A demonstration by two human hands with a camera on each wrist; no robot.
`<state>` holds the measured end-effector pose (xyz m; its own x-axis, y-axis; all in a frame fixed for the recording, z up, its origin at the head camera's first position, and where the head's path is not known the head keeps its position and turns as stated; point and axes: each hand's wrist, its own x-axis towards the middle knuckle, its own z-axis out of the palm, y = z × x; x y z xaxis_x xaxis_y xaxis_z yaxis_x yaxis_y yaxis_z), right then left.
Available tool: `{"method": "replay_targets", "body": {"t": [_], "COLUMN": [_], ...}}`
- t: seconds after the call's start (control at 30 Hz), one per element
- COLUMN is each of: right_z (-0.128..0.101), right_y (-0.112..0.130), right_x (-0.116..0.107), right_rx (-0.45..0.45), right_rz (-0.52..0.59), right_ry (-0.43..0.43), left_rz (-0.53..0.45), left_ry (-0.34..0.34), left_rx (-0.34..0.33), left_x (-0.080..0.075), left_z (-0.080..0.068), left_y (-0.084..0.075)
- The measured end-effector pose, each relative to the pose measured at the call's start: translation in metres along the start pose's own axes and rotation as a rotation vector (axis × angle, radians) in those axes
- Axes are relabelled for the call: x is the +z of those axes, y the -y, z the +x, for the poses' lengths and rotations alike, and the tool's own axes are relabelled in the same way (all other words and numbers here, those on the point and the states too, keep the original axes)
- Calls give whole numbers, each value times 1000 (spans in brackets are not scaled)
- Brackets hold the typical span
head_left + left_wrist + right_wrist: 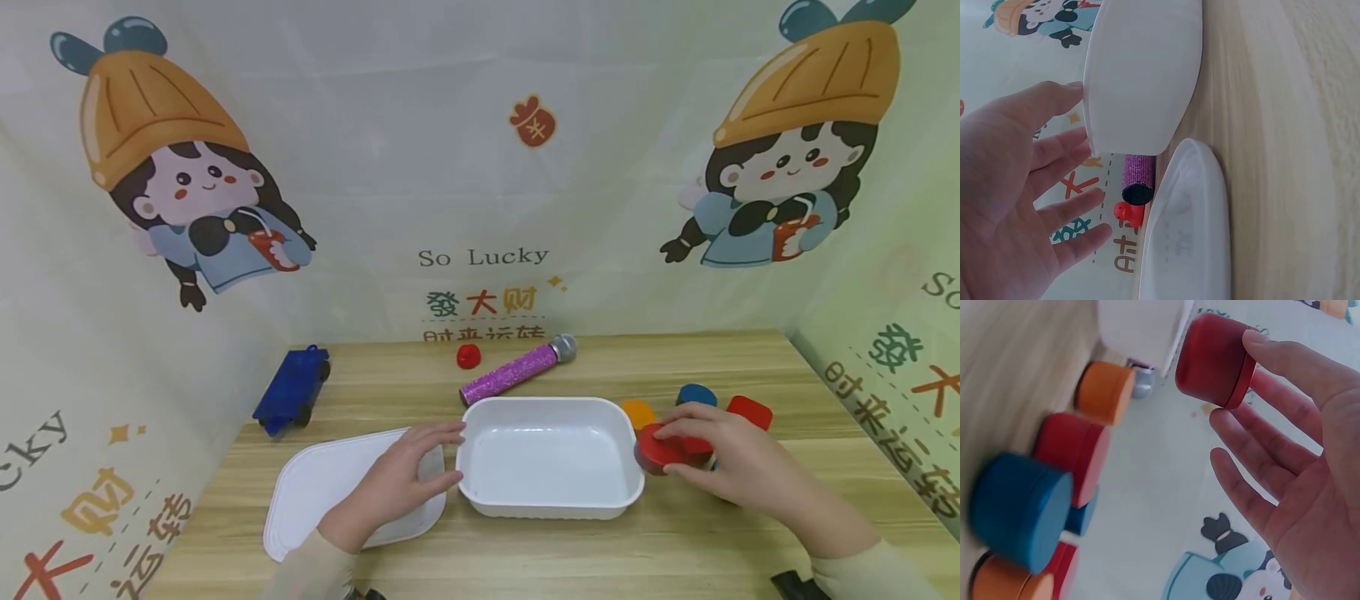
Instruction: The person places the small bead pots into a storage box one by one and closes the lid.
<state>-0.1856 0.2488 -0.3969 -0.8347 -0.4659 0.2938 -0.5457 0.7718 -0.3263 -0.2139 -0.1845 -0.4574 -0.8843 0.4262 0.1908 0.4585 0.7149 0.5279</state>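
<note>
My right hand holds a round red canister between thumb and fingertips, close to the right end of a white plastic box. In the right wrist view the canister is raised above several others: orange, red and blue ones grouped on the table. My left hand touches the box's left rim with its thumb and fingertips, fingers spread and nearly straight. Under that forearm, a flat white lid lies left of the box. The box's inside shows bare in the head view.
Behind the box lies a glittery purple microphone, with a small red toy duck beside it. A blue toy car stands at the back left. Printed cloth walls enclose the wooden table.
</note>
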Motion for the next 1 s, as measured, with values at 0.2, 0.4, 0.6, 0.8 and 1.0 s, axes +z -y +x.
{"method": "replay_targets", "body": {"t": [0.2,0.4,0.6,0.8,1.0], "right_z": [18,42,66,88,109], "right_y": [12,28,46,65,76], "right_x": [5,23,49,73,92], "right_rx": [-1,12,-12,20,64], "right_rz": [36,120,151,143,178], "right_ry": [14,75,103,132,171], "left_rz": [-1,2,-6,-5,-11], "left_ry": [-3,-2,-3,13,12], "left_rx": [8,-4,-10,-43,-47], "left_x": [1,-1,-2,-2,-1], "left_z": [1,1,1,1,0], "left_y": [-2,-5,-5,-6,-5]}}
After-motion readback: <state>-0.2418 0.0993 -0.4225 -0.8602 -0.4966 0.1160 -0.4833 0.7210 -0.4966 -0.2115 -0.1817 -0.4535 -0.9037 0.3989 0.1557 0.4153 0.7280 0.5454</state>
